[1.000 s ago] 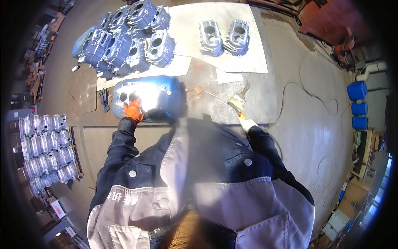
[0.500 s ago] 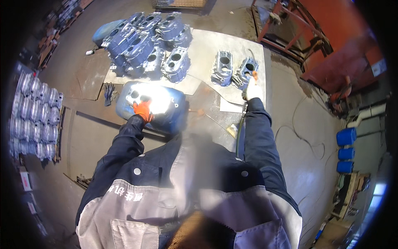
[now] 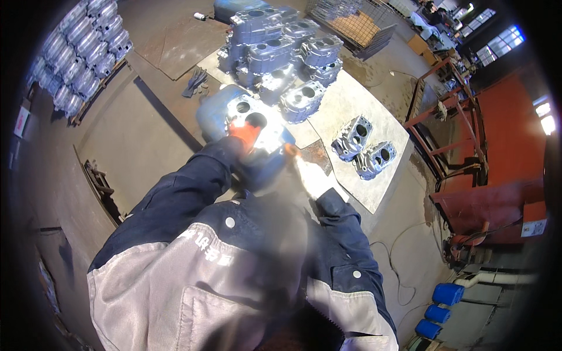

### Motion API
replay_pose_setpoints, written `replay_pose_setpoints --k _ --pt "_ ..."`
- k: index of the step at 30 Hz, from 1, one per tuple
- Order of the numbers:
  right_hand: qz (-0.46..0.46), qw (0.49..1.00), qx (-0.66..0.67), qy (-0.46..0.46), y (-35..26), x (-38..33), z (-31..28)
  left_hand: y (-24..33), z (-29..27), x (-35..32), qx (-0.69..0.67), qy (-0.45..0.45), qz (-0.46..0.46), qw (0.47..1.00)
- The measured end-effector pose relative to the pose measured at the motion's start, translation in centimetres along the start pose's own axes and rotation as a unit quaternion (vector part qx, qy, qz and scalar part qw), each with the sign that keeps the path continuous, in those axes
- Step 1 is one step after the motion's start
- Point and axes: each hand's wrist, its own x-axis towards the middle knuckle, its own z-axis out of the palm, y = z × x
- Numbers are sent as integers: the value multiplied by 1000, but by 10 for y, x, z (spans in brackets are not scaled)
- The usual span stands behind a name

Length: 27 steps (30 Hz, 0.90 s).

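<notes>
- While left hand point(image 3: 246, 135) touched the lit housing point(image 3: 267, 132) on the blue drum point(image 3: 212, 119), grip was unclear.
- Right hand point(image 3: 312, 176) (glare, openness untellable) was alongside.
- Seemingly midway: two housings point(image 3: 348, 141) stood apart, a pile point(image 3: 264, 55) sat beyond.

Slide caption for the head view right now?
Orange-gloved left hand on a brightly lit metal housing atop a blue container, white-gloved right hand close by, stacked housings beyond.

The jacket point(image 3: 146, 284) is grey and navy with white snaps point(image 3: 230, 222).
</notes>
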Motion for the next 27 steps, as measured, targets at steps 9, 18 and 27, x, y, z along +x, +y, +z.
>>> replay_pose_setpoints --k 9,18,27 --pt "45 991 -119 43 -47 5 9 8 -4 -1 -2 12 -15 1000" --pt "-98 990 96 39 17 -68 2 -11 8 -87 -117 281 -113 946" --pt "37 995 48 85 50 -149 -5 -32 -24 -104 -65 273 -16 960"
